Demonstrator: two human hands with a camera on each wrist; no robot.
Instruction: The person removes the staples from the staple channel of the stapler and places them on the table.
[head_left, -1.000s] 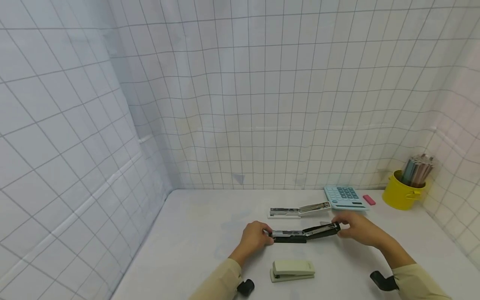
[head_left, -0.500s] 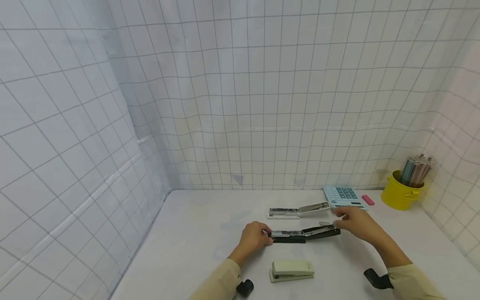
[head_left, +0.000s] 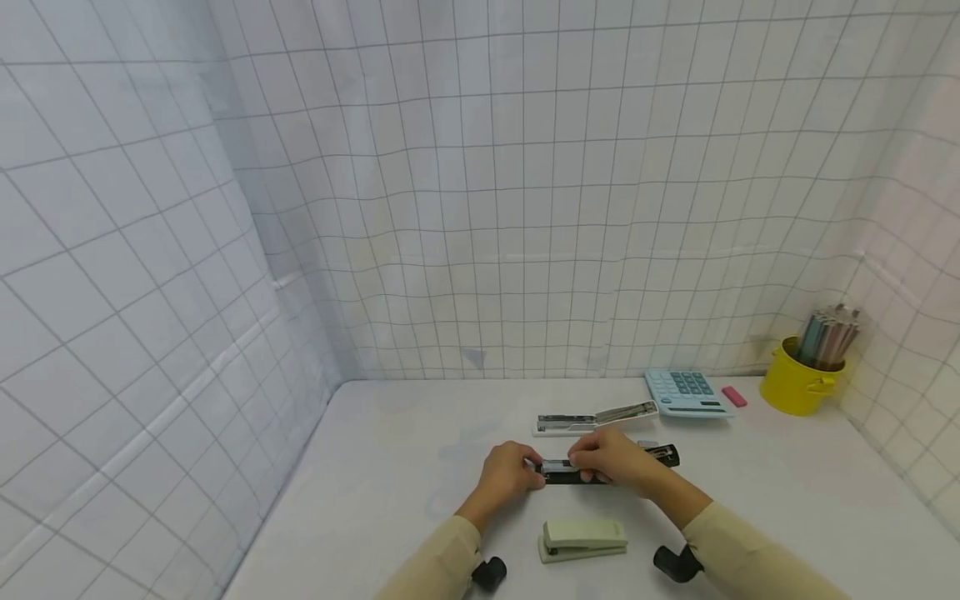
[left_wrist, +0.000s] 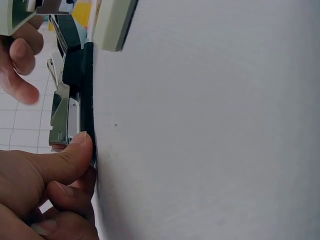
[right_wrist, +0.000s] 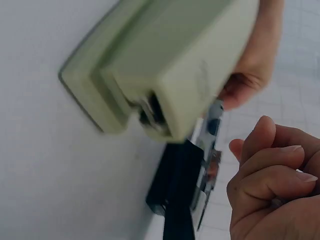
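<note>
A black stapler (head_left: 566,478) lies opened out flat on the white table, its metal magazine exposed and its cover folded back to the right. My left hand (head_left: 504,477) pinches the left end of its base; thumb and fingers around that end show in the left wrist view. Over the stapler's middle is my right hand (head_left: 618,461), fingers loosely bent. Both wrist views show those fingers beside the magazine, apart from it, with nothing visible in them. A closed pale green stapler (head_left: 583,537) sits nearer to me. Behind the black one lies a white stapler (head_left: 566,423), also opened out.
A light blue calculator (head_left: 688,394) and a pink eraser (head_left: 734,397) lie at the back right. Beside them stands a yellow pot (head_left: 798,387) with pens or pencils. Just behind the black stapler's cover is a small grey piece (head_left: 647,443). Gridded cloth walls surround the table.
My right hand has let go of the black stapler's cover end and moved left to the middle of the stapler. The left hand has stayed on the base.
</note>
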